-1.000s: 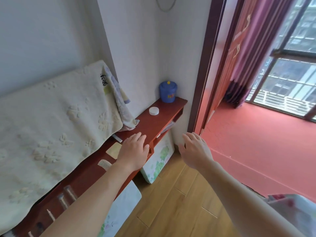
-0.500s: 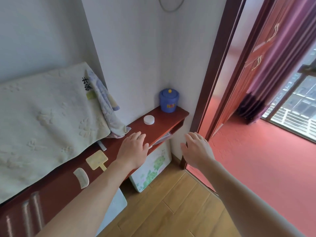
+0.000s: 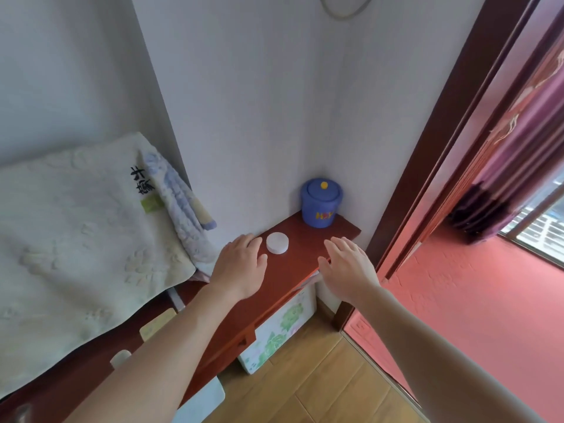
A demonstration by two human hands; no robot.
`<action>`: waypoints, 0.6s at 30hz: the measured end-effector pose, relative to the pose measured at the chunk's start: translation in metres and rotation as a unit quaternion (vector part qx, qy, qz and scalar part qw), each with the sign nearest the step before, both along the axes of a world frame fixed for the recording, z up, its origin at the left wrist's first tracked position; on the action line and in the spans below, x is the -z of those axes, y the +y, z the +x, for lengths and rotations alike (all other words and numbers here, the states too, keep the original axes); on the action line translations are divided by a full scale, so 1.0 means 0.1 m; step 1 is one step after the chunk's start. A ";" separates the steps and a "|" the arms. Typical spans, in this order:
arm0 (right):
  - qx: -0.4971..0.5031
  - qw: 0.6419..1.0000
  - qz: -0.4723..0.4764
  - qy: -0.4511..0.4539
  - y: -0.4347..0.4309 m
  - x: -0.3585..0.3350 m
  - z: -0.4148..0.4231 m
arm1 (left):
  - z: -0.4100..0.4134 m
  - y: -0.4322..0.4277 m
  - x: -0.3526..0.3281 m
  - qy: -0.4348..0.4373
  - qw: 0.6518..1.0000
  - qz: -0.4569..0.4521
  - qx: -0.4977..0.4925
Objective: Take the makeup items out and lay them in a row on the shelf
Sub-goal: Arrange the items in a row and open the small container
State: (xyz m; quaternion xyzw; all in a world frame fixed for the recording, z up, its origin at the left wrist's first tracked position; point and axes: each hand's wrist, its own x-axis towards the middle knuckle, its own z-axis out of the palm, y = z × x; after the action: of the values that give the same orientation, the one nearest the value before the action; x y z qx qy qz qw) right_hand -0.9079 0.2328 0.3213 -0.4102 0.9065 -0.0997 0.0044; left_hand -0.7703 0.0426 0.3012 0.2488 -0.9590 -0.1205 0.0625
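While fingers lie straight and grip nothing, left hand [image 3: 241,267] hangs flat over red shelf [image 3: 297,259], tips just left of white round jar [image 3: 277,243] (contact unclear). Right hand [image 3: 346,268], fingers spread, empty, above shelf's right edge. Blue lidded pot [image 3: 321,203] stands at far corner. Cream blanket [image 3: 76,239] covers shelf's left side; dark door frame [image 3: 442,132] at right.

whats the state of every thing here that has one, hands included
blue jar, upright, lid on, at the far end of the shelf
white round pot, lying flat on the shelf, just past the left fingertips
left hand, open, palm down, holding nothing
right hand, open, palm down over the shelf's front edge, holding nothing
blanket, spread out and draped
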 end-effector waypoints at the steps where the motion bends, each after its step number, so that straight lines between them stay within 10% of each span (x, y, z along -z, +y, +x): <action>1: -0.002 1.000 -0.001 -0.003 -0.06 0.00 -0.08 | -0.07 -0.05 -0.01 -0.001 1.000 -0.003 -0.003; 18: -0.194 0.979 0.044 -0.053 -0.95 0.14 -1.80 | -1.19 -0.21 0.07 -0.030 0.981 0.005 -0.192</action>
State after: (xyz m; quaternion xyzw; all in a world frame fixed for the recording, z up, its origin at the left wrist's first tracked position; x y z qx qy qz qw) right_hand -1.0882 0.1375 0.3072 -0.5715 0.8119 -0.0787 0.0901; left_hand -0.8894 0.0219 0.2942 0.4319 -0.8943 -0.1035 0.0548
